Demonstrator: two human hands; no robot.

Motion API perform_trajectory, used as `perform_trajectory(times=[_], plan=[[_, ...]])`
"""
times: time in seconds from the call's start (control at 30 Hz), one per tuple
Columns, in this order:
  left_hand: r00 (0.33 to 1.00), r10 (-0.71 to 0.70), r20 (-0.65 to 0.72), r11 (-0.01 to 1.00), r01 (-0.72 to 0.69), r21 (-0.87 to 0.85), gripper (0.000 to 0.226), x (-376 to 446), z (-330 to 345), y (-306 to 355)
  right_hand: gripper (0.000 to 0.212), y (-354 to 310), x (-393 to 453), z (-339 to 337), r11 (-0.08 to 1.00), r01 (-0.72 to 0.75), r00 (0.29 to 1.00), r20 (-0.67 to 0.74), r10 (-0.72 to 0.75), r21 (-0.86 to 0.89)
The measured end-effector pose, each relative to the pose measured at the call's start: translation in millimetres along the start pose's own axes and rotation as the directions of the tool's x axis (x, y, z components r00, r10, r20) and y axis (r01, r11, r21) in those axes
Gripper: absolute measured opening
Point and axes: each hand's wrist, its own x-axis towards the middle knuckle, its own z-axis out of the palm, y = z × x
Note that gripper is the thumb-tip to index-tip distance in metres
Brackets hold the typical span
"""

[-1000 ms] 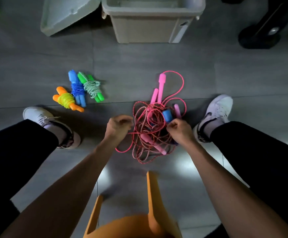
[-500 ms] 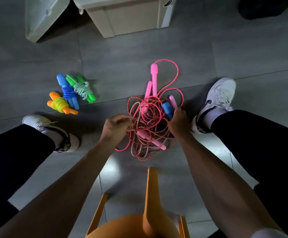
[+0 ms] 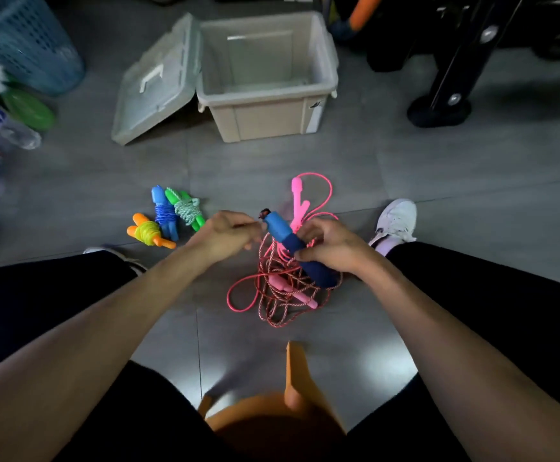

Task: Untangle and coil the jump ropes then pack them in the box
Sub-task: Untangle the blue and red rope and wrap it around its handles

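Head view: right hand grips two blue foam handles; left hand pinches their cord just beside. Below lies the tangled pink rope pile; pulling hard could tighten knots.

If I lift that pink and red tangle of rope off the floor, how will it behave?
The rope tangle is probably floppy: its loops sprawl loosely on the floor. It will likely rise as one clump, since strands cross around the pink handles. It looks light, being thin cord.
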Motion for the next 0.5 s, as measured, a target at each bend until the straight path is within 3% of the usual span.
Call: perform_trajectory(times=[0.1, 0.2, 0.27, 0.4, 0.5], plan=[[1.000, 0.017, 0.009, 1.000, -0.017, 0.016, 0.032, -24, -11, 17, 0.034, -21, -30, 3, 0.995, 0.094, 0.996, 0.009, -0.094, 0.044], [0.997, 0.056, 0.045, 0.991, -0.050, -0.124, 0.021, -50, -15, 21, 0.033, -35, -50, 9, 0.984, 0.177, 0.984, 0.021, -0.177, -0.006], [0.996, 0.086, 0.003, 0.988, -0.085, -0.127, 0.020, -59, -17, 20, 0.029, -41, -56, 12, 0.978, 0.202, 0.979, 0.024, -0.201, -0.052], [0.958, 0.238, -0.162, 0.964, -0.212, 0.162, 0.014, -63, -37, 22, 0.016, -52, -53, 7, 0.973, 0.174, 0.976, -0.101, -0.190, -0.154], [0.873, 0.472, -0.119, 0.839, -0.405, 0.363, 0.021, -69, -52, 19, 0.026, -67, -42, 2, 0.968, 0.170, 0.965, -0.171, -0.201, -0.183]])
